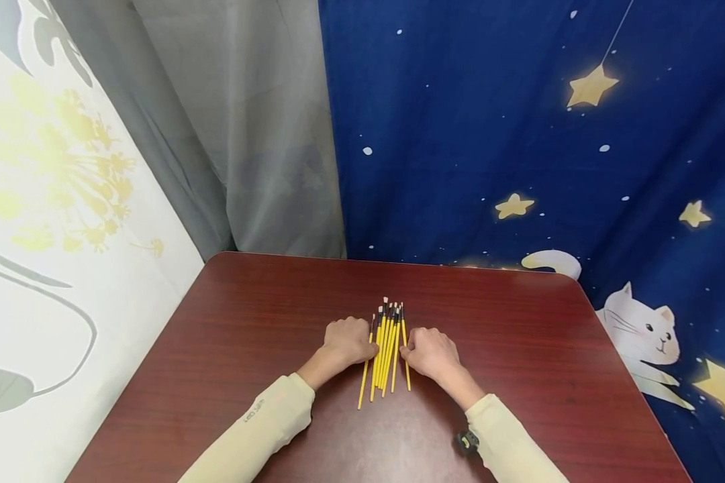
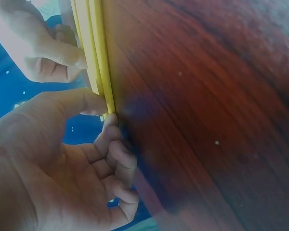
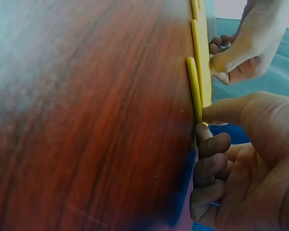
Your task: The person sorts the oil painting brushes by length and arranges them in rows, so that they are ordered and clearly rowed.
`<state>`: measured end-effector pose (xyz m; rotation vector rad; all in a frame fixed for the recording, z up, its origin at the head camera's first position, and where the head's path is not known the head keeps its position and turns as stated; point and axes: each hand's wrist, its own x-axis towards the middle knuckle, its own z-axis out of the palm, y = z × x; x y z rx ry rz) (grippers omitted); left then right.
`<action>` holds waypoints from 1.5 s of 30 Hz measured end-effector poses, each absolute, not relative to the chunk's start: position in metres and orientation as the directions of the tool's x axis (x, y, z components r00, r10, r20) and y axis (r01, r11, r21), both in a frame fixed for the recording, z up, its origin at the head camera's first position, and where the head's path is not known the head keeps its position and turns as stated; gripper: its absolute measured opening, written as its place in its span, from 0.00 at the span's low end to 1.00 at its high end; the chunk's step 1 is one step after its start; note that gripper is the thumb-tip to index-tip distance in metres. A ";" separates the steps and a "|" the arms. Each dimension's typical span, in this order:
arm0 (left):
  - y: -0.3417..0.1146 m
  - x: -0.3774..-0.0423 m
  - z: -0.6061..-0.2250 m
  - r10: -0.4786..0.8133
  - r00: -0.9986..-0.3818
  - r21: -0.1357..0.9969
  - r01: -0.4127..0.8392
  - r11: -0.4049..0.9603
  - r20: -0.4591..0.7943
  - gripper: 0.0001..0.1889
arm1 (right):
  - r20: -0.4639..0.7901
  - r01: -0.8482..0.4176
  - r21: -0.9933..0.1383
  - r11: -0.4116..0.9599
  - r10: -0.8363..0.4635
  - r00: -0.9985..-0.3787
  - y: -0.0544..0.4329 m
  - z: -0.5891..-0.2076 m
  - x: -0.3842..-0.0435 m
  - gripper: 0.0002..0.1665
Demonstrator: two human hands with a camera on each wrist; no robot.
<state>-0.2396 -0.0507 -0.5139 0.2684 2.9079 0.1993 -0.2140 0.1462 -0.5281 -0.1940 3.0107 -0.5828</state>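
Observation:
A loose bundle of paintbrushes [image 1: 387, 352] with yellow handles, dark ferrules and pale bristles lies on the table, bristles toward the far edge. At its left side, my left hand [image 1: 349, 341] pinches the outermost brush between thumb and index finger. My right hand [image 1: 433, 353] does likewise with the brush [image 1: 406, 365] on the right side. In the left wrist view, thumb and index finger of the left hand [image 2: 62, 154] meet around a yellow handle [image 2: 101, 57]. The right wrist view shows the right hand [image 3: 250, 159] at a handle [image 3: 194, 89], its other fingers curled.
The dark red wooden table [image 1: 248, 302] has rounded far corners. Behind it hang a grey curtain [image 1: 278, 134] and a blue curtain [image 1: 447, 134] with stars and a cat. A white patterned cloth [image 1: 97, 268] hangs on the left. A black device [image 1: 467, 441] sits under the right wrist.

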 end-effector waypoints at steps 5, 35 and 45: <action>-0.051 -0.238 -0.514 0.187 -0.963 0.146 0.160 0.976 -0.193 0.20 | -0.045 -0.109 -0.370 0.923 -0.135 -0.990 0.144 -0.527 -0.213 0.32; -0.071 -0.254 -0.502 0.159 -0.976 0.203 0.127 0.971 -0.149 0.25 | -0.045 -0.052 -0.391 0.919 -0.075 -0.996 0.143 -0.523 -0.222 0.30; -0.090 -0.288 -0.487 0.123 -0.980 0.316 0.068 0.946 -0.156 0.30 | 0.037 -0.094 -0.450 0.888 -0.087 -0.996 0.133 -0.522 -0.250 0.22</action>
